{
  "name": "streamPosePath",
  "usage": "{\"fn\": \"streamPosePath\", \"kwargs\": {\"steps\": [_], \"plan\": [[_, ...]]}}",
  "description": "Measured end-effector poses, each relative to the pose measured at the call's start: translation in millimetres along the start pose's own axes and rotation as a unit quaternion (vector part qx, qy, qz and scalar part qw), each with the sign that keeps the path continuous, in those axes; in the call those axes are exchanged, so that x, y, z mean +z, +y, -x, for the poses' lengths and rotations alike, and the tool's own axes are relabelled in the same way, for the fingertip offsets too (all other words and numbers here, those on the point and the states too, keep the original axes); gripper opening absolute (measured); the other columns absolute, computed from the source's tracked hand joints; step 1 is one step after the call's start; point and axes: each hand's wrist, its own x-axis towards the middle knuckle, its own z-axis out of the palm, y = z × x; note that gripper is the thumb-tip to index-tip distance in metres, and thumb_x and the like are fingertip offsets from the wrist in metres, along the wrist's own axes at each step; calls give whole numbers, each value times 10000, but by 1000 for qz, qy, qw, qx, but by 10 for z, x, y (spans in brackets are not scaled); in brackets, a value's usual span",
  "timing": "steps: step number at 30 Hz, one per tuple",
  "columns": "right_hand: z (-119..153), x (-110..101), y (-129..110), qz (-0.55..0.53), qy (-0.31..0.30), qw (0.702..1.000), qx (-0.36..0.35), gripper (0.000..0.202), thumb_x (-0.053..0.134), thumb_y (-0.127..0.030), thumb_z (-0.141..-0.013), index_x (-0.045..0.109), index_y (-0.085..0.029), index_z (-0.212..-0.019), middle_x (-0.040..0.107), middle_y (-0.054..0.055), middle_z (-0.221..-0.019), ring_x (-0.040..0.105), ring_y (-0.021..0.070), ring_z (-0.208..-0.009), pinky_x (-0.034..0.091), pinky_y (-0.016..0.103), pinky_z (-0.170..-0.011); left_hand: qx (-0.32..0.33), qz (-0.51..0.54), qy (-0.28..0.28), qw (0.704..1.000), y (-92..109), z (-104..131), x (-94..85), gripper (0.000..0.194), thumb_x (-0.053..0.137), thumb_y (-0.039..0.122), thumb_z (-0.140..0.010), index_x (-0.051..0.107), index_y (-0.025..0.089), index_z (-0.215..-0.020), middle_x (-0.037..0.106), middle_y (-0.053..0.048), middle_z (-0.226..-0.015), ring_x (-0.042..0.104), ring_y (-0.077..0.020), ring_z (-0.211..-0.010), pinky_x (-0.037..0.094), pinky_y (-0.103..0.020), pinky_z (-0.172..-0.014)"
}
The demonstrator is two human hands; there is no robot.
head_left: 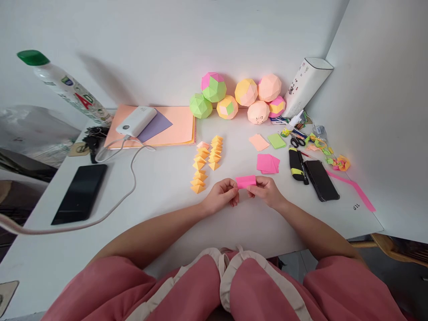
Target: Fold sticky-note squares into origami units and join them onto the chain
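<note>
A pink paper piece [246,181], which looks folded into a strip, is held level above the white table. My left hand [223,195] pinches its left end between thumb and fingers. At the other end my right hand [266,191] grips it the same way, thumb in front. Just beyond lie several pink paper squares [268,163], with a peach paper square [259,142] and a green paper square [276,141] behind them. To the left of my left hand, small folded yellow-orange paper units [198,182] stand in two rows.
Several faceted paper balls [258,112] are piled against the wall. On the right lie a black phone [322,180], a cutter [296,164], scissors [297,141] and a glue bottle [291,125]. On the left are a dark tablet [79,193], a power bank [136,121] with its cable, and a spray can [68,87].
</note>
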Motion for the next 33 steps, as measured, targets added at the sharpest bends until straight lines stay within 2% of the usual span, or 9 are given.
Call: {"fn": "streamPosePath", "kwargs": {"steps": [5,10,17,21,26,29,33], "plan": [[-7,3,22,-12,3,1000,-4,146,604,-276,-735,597,-157,-649,553,-9,-558,508,111,-536,436,251,-529,9,-8,-2,1000,25,0,5,270,580,409,-803,450,172,-800,629,-7,-681,578,-103,-534,459,-236,-500],[-2,9,33,-14,-15,1000,-2,163,615,-306,-733,614,-151,-682,560,-1,-571,512,113,-544,443,254,-536,15,-6,16,1000,38,-2,27,320,588,435,-795,401,181,-743,622,3,-657,571,-97,-516,456,-226,-481],[8,38,12,6,-84,996,7,228,585,-359,-770,624,-135,-784,608,36,-698,538,116,-610,447,243,-547,12,-6,8,1000,36,-38,7,324,609,441,-777,487,152,-860,631,-11,-667,582,-104,-521,464,-226,-479],[9,48,-2,12,-48,999,6,259,582,-395,-785,593,-152,-877,600,27,-728,547,125,-641,452,246,-558,2,-14,3,1000,24,-57,-2,331,610,445,-774,521,139,-863,614,0,-636,561,-91,-489,461,-226,-483],[-11,10,8,25,0,1000,-16,237,606,-402,-764,570,-169,-734,537,-10,-660,500,111,-579,439,249,-539,-15,-39,-8,999,47,-45,16,311,646,427,-745,528,146,-807,593,22,-583,520,-69,-447,431,-204,-464],[-19,-18,13,26,4,1000,-10,220,627,-365,-747,545,-167,-698,519,-21,-619,497,104,-548,430,244,-524,-6,-22,2,1000,50,-42,5,292,674,399,-724,543,149,-798,583,27,-596,508,-64,-456,430,-204,-464],[-21,-36,8,13,-21,1000,19,191,613,-333,-751,534,-159,-741,545,-18,-607,528,107,-539,446,249,-536,19,18,24,999,32,-57,-30,269,682,377,-718,572,144,-794,572,16,-653,510,-70,-505,446,-217,-478]]}}
